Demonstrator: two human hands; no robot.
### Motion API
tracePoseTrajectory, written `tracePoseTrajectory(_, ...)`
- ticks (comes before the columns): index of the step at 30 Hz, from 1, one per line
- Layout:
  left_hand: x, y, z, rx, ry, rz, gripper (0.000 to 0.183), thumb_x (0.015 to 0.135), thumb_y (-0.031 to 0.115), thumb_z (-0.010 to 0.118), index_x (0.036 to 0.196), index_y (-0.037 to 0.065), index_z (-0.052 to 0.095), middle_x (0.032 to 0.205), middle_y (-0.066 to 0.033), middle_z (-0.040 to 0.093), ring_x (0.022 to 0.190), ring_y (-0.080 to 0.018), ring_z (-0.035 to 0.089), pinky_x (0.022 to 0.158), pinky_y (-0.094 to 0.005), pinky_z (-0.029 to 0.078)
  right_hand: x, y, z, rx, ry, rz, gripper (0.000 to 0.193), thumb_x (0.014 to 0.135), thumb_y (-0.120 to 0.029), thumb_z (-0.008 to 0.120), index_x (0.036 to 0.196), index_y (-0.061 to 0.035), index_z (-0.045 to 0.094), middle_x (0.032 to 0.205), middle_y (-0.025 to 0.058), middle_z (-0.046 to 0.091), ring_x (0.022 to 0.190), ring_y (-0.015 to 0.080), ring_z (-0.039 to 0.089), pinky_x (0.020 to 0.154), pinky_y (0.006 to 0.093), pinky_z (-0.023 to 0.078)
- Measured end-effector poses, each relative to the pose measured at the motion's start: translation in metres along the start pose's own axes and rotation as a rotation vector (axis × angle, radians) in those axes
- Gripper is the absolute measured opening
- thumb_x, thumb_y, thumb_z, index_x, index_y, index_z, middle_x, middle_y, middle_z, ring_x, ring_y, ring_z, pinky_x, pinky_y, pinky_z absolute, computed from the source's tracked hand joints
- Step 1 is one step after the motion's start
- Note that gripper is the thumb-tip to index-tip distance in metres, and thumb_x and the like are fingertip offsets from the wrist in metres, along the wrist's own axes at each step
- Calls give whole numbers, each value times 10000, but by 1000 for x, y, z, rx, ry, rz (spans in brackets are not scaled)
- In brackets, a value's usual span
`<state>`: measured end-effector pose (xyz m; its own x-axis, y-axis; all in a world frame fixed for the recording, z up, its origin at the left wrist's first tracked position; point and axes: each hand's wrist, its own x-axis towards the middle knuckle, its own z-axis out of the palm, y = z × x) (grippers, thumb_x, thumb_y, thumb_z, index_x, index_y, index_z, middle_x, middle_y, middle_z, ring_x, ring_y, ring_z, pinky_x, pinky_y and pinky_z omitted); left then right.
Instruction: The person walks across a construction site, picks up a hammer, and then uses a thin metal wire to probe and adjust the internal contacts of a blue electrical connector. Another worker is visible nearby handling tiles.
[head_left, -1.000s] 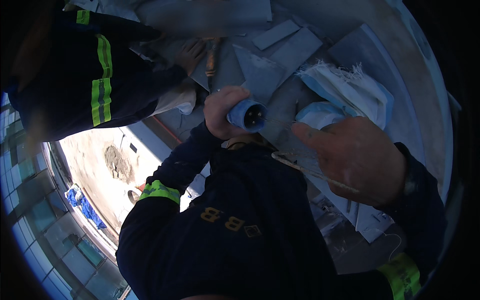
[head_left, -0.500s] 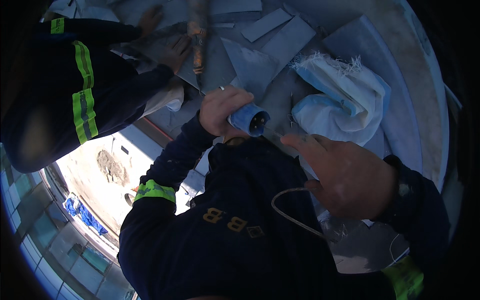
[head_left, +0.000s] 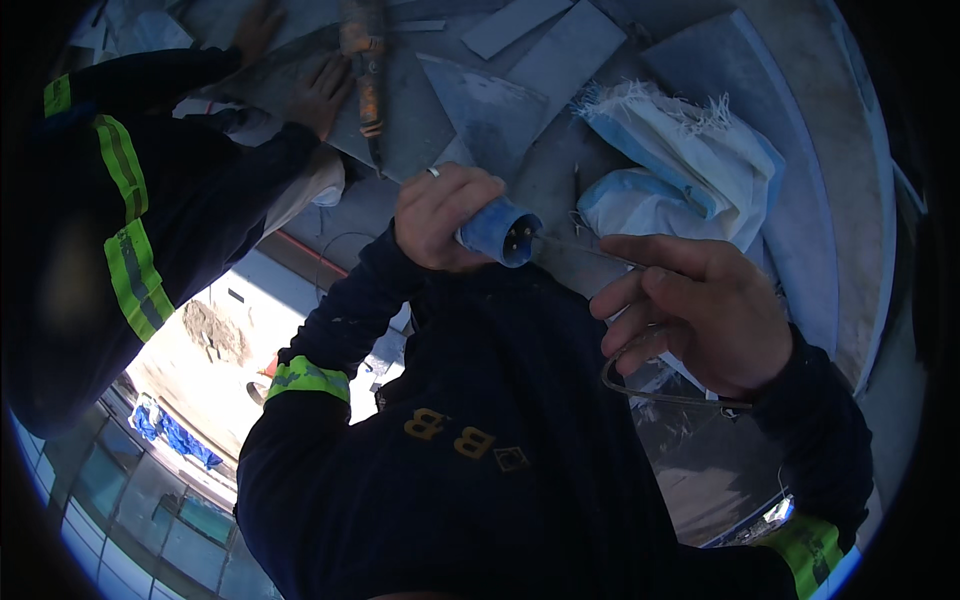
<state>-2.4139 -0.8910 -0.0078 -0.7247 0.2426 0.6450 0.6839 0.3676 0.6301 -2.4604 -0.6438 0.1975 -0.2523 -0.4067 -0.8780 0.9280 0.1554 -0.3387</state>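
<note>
My left hand [head_left: 445,215], with a ring on one finger, is closed around a blue round industrial plug [head_left: 500,232]. The plug's open end faces right and shows several metal pins inside. A thin stiff wire [head_left: 585,247] runs from among those pins to my right hand [head_left: 710,310]. There it passes between thumb and index finger, the other fingers loosely curled. Below the fingers the wire bends in a loop back toward my right wrist. Whether its tip touches a pin is too small to tell.
A co-worker in dark clothes [head_left: 190,190] leans in at upper left, hands on grey sheets. Near those hands lies an orange tool [head_left: 368,90] with a pointed tip. Flat grey slabs [head_left: 575,55] and a frayed white-blue sack [head_left: 690,170] lie beyond my hands. Blue cloth [head_left: 175,435] lies lower left.
My right hand has drawn rightward from the plug and turned, so a longer stretch of wire shows. My left hand still grips the plug. The co-worker and orange tool appear further left in view.
</note>
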Motion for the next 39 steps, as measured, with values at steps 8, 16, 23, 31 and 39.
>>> tracePoseTrajectory(8,6,-1,2,43,-27,-40,663,583,289,893,1115,17,606,917,-144,668,749,-287,682,624,-351,533,6,0,5,-142,165,-46,348,1006,-63,408,1294,117,487,821,156,674,696,220,706,580,293,588)
tracePoseTrajectory(16,13,-9,-4,-246,-193,-53,674,571,315,907,1108,28,618,946,-137,680,786,-296,693,639,-352,528,3,7,-11,-1753,-116,-1035,520,778,-20,602,1281,94,534,771,115,609,627,233,609,554,315,511)
tracePoseTrajectory(23,18,-14,-5,-178,-148,-51,637,585,291,905,1096,36,622,927,-140,679,777,-299,691,626,-345,522,4,24,-6,-1506,18,-884,477,873,-123,600,1304,64,518,759,80,591,634,229,582,568,310,470)
tracePoseTrajectory(31,14,-10,3,-50,-138,-20,652,592,318,886,1118,45,613,910,-128,672,720,-270,670,593,-340,497,5,15,1,-861,60,-437,294,901,-73,554,1140,96,591,595,147,539,541,275,557,560,377,446)
tracePoseTrajectory(39,19,-14,-4,-192,-246,-67,662,572,271,899,1116,27,612,938,-139,677,765,-309,678,650,-349,517,4,12,-10,-2377,-129,-977,394,816,-130,529,1117,82,670,602,43,571,600,179,540,883,394,413)
